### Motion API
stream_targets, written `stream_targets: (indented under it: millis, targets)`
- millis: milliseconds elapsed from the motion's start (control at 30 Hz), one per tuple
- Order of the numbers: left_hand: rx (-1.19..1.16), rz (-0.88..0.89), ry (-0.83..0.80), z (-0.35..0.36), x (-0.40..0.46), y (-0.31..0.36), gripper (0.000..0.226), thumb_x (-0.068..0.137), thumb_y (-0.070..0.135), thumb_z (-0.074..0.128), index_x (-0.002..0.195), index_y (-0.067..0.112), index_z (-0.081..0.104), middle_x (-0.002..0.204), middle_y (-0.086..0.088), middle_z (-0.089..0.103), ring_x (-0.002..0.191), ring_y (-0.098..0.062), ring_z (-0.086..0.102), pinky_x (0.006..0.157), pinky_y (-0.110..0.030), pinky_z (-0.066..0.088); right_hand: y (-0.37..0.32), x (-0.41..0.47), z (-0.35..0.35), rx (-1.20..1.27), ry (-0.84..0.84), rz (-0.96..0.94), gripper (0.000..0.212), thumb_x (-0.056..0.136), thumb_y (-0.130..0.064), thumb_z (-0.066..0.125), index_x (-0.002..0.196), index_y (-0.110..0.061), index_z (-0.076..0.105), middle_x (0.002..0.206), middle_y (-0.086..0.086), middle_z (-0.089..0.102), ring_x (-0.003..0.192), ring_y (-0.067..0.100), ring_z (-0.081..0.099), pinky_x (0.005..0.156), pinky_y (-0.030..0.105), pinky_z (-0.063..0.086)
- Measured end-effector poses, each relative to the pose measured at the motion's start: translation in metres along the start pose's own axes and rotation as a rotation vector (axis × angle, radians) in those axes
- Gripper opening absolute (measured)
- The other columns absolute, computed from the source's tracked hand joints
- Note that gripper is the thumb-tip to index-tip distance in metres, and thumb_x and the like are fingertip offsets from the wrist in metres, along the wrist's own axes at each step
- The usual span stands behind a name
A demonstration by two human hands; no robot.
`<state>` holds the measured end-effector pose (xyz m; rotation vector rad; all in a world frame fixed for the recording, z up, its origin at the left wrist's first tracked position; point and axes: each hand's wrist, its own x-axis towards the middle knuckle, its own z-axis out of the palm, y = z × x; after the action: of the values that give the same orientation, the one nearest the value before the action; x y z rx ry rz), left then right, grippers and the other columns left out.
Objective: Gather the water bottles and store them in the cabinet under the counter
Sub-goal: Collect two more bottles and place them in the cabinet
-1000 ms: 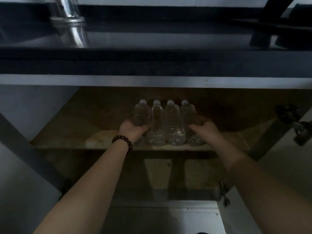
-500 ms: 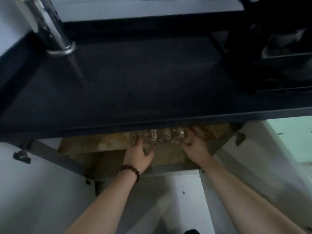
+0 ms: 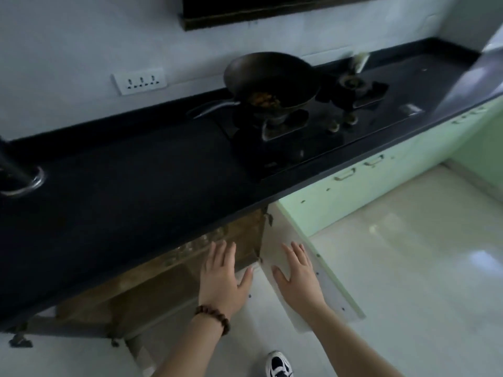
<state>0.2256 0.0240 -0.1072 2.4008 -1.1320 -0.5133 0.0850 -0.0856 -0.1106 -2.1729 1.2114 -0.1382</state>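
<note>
We are recording a dark wok [image 3: 272, 74] far beyond the fingers [image 3: 223, 248], sitting on the near-left burner of a black gas hob [image 3: 313, 137] and holding brownish food [image 3: 262, 100]. We are noting a second burner [image 3: 351, 83] standing bare to the wok's right. A white socket plate [image 3: 139, 80] is showing on the wall, up and left of the fingers. A chrome tap base [image 3: 23, 183] is appearing far to their left. Pale green drawers [image 3: 381, 186] with metal handles [image 3: 345, 174] are running off to their right, above a glossy floor [image 3: 408, 268]. A black-and-white shoe [image 3: 278, 365] is standing well behind them.
</note>
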Motion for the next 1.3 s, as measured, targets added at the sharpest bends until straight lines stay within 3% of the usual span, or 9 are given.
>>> stream_targets:
  millis: [200, 333, 500, 667, 800, 967, 1100, 1300]
  targets:
    - [0.057, 0.208, -0.103, 0.021, -0.015, 0.062, 0.074, 0.095, 0.059, 0.036, 0.156, 0.023, 0.015, 0.164, 0.000, 0.006, 0.151, -0.016, -0.005, 0.123, -0.039, 0.006, 0.044, -0.057, -0.037, 0.084, 0.244, 0.218, 0.061, 0.096, -0.043, 0.046, 0.150, -0.025, 0.024, 0.161, -0.003, 0.009, 0.149, 0.015, 0.000, 0.119, 0.034, 0.013]
    - [0.116, 0.383, -0.179, 0.046, -0.025, 0.103, 0.077, 0.094, 0.060, 0.034, 0.156, 0.020, 0.014, 0.164, -0.002, 0.008, 0.151, -0.018, -0.005, 0.123, -0.039, 0.005, 0.083, -0.101, -0.060, 0.132, 0.394, 0.376, 0.061, 0.095, -0.037, 0.050, 0.149, -0.020, 0.027, 0.160, 0.002, 0.012, 0.149, 0.017, 0.002, 0.118, 0.029, 0.008]
    - [0.174, 0.536, -0.308, 0.079, -0.041, 0.164, 0.084, 0.086, 0.065, 0.026, 0.156, 0.020, 0.011, 0.164, -0.003, 0.006, 0.151, -0.021, -0.006, 0.122, -0.039, 0.000, 0.131, -0.158, -0.083, 0.194, 0.536, 0.603, 0.062, 0.095, -0.038, 0.050, 0.149, -0.019, 0.027, 0.160, 0.004, 0.012, 0.148, 0.018, 0.003, 0.119, 0.032, 0.008]
    - [0.185, 0.628, -0.372, 0.112, -0.049, 0.226, 0.080, 0.093, 0.061, 0.038, 0.156, 0.020, 0.010, 0.165, -0.005, 0.006, 0.151, -0.022, -0.005, 0.122, -0.042, 0.001, 0.171, -0.191, -0.106, 0.278, 0.653, 0.760, 0.062, 0.094, -0.037, 0.051, 0.149, -0.019, 0.027, 0.160, 0.006, 0.013, 0.148, 0.019, 0.004, 0.119, 0.035, 0.012]
    - [0.194, 0.692, -0.390, 0.142, -0.044, 0.281, 0.082, 0.092, 0.062, 0.039, 0.156, 0.019, 0.011, 0.164, -0.007, 0.009, 0.151, -0.023, -0.004, 0.122, -0.041, 0.002, 0.215, -0.192, -0.136, 0.315, 0.700, 0.819, 0.063, 0.095, -0.039, 0.049, 0.149, -0.019, 0.025, 0.160, 0.005, 0.011, 0.148, 0.018, 0.004, 0.119, 0.035, 0.012]
    - [0.190, 0.735, -0.403, 0.194, -0.026, 0.371, 0.097, 0.076, 0.072, 0.020, 0.155, 0.017, 0.013, 0.163, -0.006, 0.014, 0.151, -0.022, 0.000, 0.122, -0.040, 0.003, 0.294, -0.176, -0.198, 0.322, 0.748, 0.834, 0.061, 0.095, -0.036, 0.051, 0.148, -0.016, 0.028, 0.159, 0.009, 0.014, 0.148, 0.021, 0.006, 0.119, 0.035, 0.012]
    - [0.172, 0.735, -0.398, 0.238, -0.006, 0.452, 0.085, 0.090, 0.063, 0.040, 0.156, 0.018, 0.011, 0.164, -0.005, 0.013, 0.151, -0.021, 0.002, 0.122, -0.039, 0.005, 0.364, -0.161, -0.259, 0.326, 0.754, 0.832, 0.061, 0.095, -0.036, 0.050, 0.148, -0.016, 0.028, 0.159, 0.008, 0.014, 0.148, 0.021, 0.007, 0.119, 0.035, 0.012]
    - [0.123, 0.713, -0.373, 0.285, 0.015, 0.552, 0.091, 0.081, 0.068, 0.032, 0.156, 0.019, 0.011, 0.163, -0.006, 0.014, 0.151, -0.021, 0.004, 0.122, -0.037, 0.006, 0.448, -0.138, -0.333, 0.310, 0.743, 0.835, 0.061, 0.095, -0.036, 0.051, 0.147, -0.016, 0.029, 0.159, 0.009, 0.016, 0.148, 0.022, 0.009, 0.118, 0.035, 0.013]
